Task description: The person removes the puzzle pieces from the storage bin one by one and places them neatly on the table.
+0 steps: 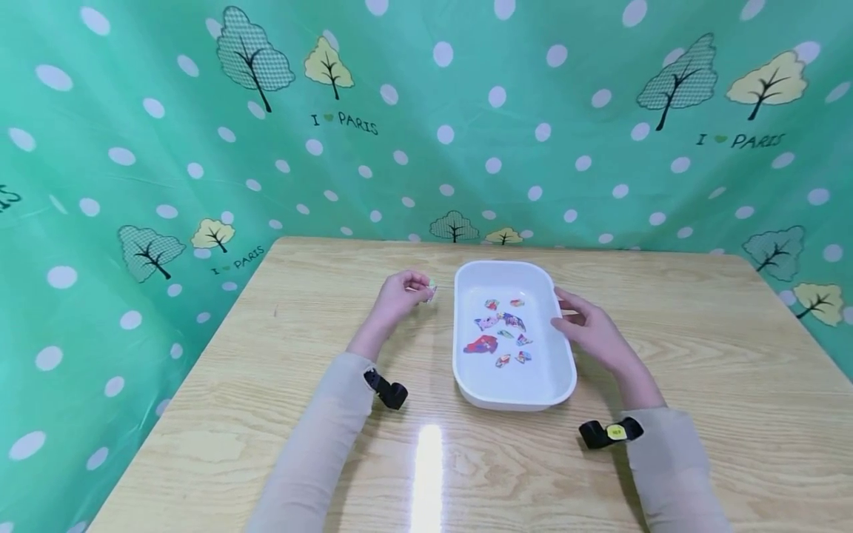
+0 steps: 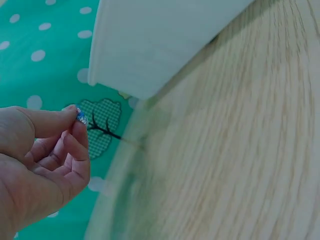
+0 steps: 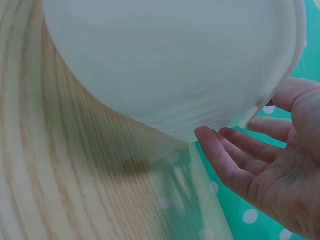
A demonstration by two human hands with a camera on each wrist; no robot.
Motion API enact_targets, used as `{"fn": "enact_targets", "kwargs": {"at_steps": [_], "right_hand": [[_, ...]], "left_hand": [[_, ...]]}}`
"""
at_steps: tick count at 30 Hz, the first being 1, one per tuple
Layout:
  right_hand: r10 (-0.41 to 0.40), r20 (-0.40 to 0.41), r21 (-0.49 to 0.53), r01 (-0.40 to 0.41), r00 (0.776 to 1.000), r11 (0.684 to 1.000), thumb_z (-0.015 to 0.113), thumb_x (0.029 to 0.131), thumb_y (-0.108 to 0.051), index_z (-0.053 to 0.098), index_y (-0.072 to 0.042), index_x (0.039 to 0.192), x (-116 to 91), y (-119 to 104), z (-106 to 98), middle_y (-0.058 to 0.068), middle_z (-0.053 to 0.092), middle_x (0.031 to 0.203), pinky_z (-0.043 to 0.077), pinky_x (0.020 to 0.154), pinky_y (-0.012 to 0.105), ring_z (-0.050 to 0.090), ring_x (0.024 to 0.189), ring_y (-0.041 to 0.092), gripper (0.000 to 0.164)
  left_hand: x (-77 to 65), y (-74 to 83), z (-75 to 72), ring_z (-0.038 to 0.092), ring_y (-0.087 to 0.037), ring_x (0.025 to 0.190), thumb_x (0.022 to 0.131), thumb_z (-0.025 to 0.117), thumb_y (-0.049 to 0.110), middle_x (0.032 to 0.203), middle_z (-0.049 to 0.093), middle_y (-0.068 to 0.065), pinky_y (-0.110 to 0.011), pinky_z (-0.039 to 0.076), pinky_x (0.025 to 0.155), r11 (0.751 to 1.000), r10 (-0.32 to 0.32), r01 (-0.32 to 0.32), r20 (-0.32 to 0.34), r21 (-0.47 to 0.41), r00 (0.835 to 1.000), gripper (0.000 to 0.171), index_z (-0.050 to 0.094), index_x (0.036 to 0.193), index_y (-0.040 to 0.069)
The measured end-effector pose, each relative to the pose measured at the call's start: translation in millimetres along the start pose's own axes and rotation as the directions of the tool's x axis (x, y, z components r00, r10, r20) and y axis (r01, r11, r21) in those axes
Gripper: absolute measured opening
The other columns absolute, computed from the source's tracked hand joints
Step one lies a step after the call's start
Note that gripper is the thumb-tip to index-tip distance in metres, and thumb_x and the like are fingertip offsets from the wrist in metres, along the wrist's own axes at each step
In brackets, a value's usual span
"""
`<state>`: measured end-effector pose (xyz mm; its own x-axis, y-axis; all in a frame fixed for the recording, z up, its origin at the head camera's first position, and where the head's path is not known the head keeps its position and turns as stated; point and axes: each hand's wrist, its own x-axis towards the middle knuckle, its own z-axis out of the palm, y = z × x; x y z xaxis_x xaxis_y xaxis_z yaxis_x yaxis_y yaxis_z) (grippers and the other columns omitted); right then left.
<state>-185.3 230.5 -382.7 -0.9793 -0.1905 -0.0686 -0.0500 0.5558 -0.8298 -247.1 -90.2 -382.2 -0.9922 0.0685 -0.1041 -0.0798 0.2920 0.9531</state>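
Observation:
My left hand (image 1: 398, 297) is just left of the white plastic basin (image 1: 513, 404), above the wooden table. Between thumb and fingertips it pinches a small colourful printed piece (image 1: 432, 290), seen as a blue and white bit (image 2: 81, 116) in the left wrist view; its kind is too small to tell. My right hand (image 1: 589, 329) holds the basin's right side, thumb at the rim and fingers along the outer wall (image 3: 170, 65). On the basin floor lie several flat colourful cutouts, among them a red one (image 1: 481, 344) and a pink one (image 1: 487, 322).
The wooden table (image 1: 266, 414) carries the basin near its middle. Behind the table and at its sides hangs a green dotted cloth (image 1: 426, 170) with tree prints. A bright light reflection (image 1: 427, 474) falls on the front of the tabletop.

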Motion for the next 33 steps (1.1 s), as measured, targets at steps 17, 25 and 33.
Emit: {"fn": "enact_targets", "kwargs": {"at_steps": [17, 25, 33], "right_hand": [[-0.004, 0.001, 0.001, 0.004, 1.0, 1.0, 0.051, 0.092, -0.026, 0.021, -0.01, 0.144, -0.7, 0.1, -0.5, 0.023, 0.038, 0.134, 0.05, 0.085, 0.037, 0.048, 0.113, 0.036, 0.062], [0.0, -0.002, 0.004, 0.0, 1.0, 1.0, 0.05, 0.093, -0.028, 0.02, -0.011, 0.145, -2.7, 0.7, 1.3, 0.023, 0.037, 0.136, 0.05, 0.084, 0.039, 0.048, 0.114, 0.037, 0.063], [0.0, 0.0, 0.014, 0.0, 1.0, 1.0, 0.05, 0.093, -0.027, 0.02, -0.011, 0.145, -2.4, 0.1, 0.6, 0.023, 0.036, 0.136, 0.05, 0.084, 0.038, 0.048, 0.113, 0.036, 0.062]], "left_hand": [[16.8, -20.0, 2.2, 0.057, -0.014, 0.075, 0.079, 0.067, 0.006, 0.086, 0.063, -0.008, -0.021, 0.048, 0.067, 0.982, -0.082, 0.082, -0.01, 0.168, 0.997, 0.016, 0.065, 0.094, 0.004], [16.3, -23.3, 5.2, 0.058, -0.013, 0.071, 0.077, 0.068, 0.005, 0.085, 0.067, -0.009, -0.02, 0.048, 0.064, 0.968, -0.05, 0.062, -0.058, 0.244, 0.997, 0.012, 0.068, 0.09, 0.003], [13.6, -20.0, 7.7, 0.061, -0.016, 0.078, 0.077, 0.067, 0.005, 0.089, 0.068, -0.009, -0.022, 0.048, 0.067, 0.948, -0.038, 0.066, -0.096, 0.31, 0.995, 0.013, 0.069, 0.09, 0.004]]}}
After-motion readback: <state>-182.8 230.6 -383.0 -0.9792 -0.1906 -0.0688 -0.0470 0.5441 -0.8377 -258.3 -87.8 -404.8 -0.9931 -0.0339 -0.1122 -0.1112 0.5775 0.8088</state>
